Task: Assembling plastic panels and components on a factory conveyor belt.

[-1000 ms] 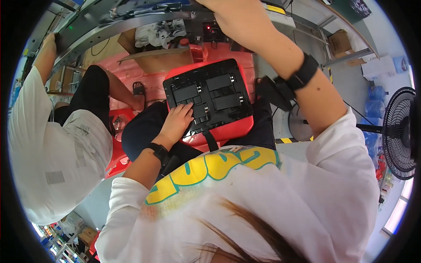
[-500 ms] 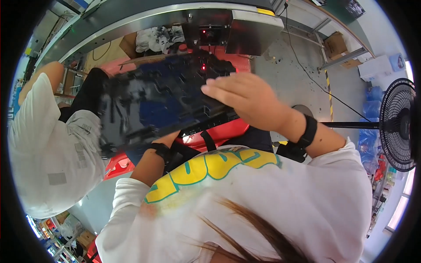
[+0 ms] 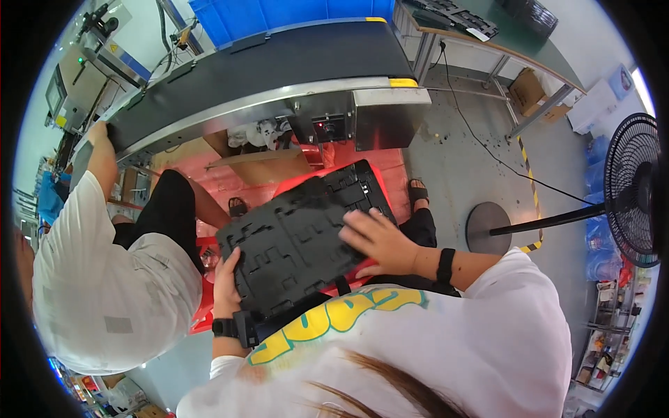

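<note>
Head view only. Black tray [image 3: 300, 244] is sitting centre frame, tilted, long axis running lower left to upper right, moulded recesses facing up. It's lying over a red crate [image 3: 209, 306], whose red is showing under the tray's lower edge and at its upper end.

Left hand [image 3: 226, 282] is gripping the tray's lower-left edge, fingers curling up over the rim, palm against the side. Black wristband just below it. Right hand [image 3: 376, 240] is resting flat on the tray's right part, fingers spread and pressing on the top surface, not wrapped round anything. Black wristband on that wrist too. Both forearms are coming in from the bottom of the frame, out of white sleeves over a white shirt with yellow lettering.

Conveyor [image 3: 258, 63] is running across the top of the frame, dark belt, metal side rail, yellow end cap at right. Control box [image 3: 331, 129] with a red light is hanging under it, just above the tray's far end.

Another person [image 3: 104, 285] in a white top and dark trousers is sitting at left, one arm reaching up toward the conveyor's left end.

Fan [image 3: 631, 188] on a round base is standing at right edge. Cardboard box [image 3: 526, 90] is sitting upper right under a table. More black trays [image 3: 453, 14] are lying stacked on that table at top.
</note>
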`<state>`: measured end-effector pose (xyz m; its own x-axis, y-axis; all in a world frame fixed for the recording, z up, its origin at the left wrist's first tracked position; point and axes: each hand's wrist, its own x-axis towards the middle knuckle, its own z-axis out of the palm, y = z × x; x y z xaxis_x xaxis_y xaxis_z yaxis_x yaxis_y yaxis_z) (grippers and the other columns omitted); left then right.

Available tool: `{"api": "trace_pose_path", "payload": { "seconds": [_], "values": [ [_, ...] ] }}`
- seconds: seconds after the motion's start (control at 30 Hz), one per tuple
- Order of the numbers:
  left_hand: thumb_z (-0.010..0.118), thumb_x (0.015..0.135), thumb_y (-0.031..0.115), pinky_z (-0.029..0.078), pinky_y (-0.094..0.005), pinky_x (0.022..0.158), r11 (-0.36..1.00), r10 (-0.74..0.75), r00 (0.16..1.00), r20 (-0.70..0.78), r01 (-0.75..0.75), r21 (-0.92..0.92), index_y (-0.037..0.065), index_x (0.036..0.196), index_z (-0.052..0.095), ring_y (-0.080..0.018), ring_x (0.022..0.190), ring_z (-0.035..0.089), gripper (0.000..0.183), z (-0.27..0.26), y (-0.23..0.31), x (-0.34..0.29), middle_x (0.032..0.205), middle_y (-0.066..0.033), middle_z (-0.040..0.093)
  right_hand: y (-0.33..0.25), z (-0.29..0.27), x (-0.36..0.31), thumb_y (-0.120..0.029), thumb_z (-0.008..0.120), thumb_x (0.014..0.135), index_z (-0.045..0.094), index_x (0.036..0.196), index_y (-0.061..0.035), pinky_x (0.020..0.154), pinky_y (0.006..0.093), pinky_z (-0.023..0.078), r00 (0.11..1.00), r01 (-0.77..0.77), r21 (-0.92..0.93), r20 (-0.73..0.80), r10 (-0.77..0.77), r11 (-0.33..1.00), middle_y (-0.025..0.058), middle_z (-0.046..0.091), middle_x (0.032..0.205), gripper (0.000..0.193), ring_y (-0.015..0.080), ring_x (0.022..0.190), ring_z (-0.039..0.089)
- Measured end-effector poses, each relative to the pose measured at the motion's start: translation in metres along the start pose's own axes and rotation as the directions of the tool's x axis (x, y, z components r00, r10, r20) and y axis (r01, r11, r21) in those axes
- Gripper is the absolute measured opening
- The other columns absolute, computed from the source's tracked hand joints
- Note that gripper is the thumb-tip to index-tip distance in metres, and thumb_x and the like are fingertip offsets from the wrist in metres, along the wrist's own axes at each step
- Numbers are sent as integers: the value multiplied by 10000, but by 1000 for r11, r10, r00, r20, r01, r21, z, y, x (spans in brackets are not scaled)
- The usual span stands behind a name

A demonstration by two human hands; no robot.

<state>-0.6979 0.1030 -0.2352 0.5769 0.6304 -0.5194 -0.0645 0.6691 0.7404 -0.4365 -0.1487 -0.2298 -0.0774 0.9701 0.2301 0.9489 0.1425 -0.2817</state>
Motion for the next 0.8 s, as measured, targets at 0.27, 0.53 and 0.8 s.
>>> {"api": "trace_pose_path", "payload": {
  "seconds": [0.27,0.53,0.8],
  "values": [
    [526,885,244,523,-394,796,967,-162,986,-42,150,-205,12,1162,513,-275,878,634,362,-13,17,-15,1058,-154,614,44,61,-54,-438,496,830,360,1308,2,1059,481,190,967,-62,-237,227,118,969,167,288,1401,664,276,1320,238],
    [594,848,204,509,-324,754,974,-50,999,-10,51,220,4,1105,539,-228,833,627,330,33,-15,54,945,-96,636,70,-1,-33,-81,522,826,516,1094,-13,869,395,409,862,-424,33,-292,415,905,170,504,1112,276,323,1012,507],
    [623,793,244,368,-418,910,252,558,829,31,-205,946,-34,1226,419,-402,1029,490,554,53,-78,103,1083,-264,530,57,-191,55,58,529,778,597,958,24,690,302,471,665,-189,-102,-745,51,977,151,588,896,195,277,785,587]
  ]
}}
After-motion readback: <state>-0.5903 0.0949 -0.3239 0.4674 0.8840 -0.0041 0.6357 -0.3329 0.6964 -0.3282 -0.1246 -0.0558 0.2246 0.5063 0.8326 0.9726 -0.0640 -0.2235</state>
